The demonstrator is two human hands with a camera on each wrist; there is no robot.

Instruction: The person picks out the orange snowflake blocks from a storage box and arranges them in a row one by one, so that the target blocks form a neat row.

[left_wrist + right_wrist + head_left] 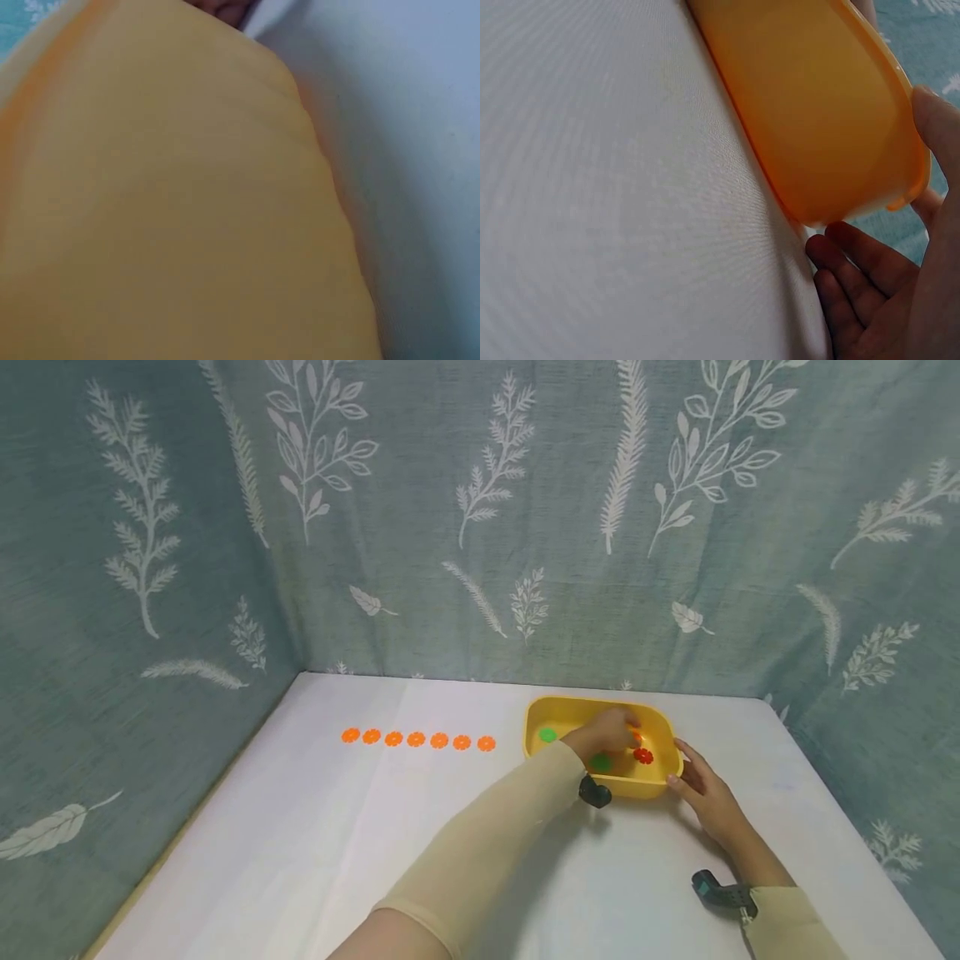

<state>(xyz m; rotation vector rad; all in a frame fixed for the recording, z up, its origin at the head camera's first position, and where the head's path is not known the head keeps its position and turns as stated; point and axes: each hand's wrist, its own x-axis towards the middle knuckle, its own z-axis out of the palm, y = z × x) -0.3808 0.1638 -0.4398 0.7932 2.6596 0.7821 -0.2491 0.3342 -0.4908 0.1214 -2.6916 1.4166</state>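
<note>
A yellow plastic tray (547, 703) stands on the white table, with small flat flower-edged discs inside. My left hand (609, 732) reaches into it from the front, fingers down beside an orange disc (637, 737) and a red disc (643, 757); I cannot tell whether the fingers pinch one. Green discs (547, 735) lie further left in the tray. At the tray's right front corner my right hand (705, 793) holds the side, thumb at the rim and fingers around the end. In the right wrist view, that thumb (937, 124) lies on the tray's rim.
A straight row of several orange discs (416, 739) runs across the table (315, 827) left of the tray. Patterned green cloth (420, 568) hangs behind and at both sides. Black wrist straps with cameras sit on both wrists; the left sleeve crosses in front of the tray.
</note>
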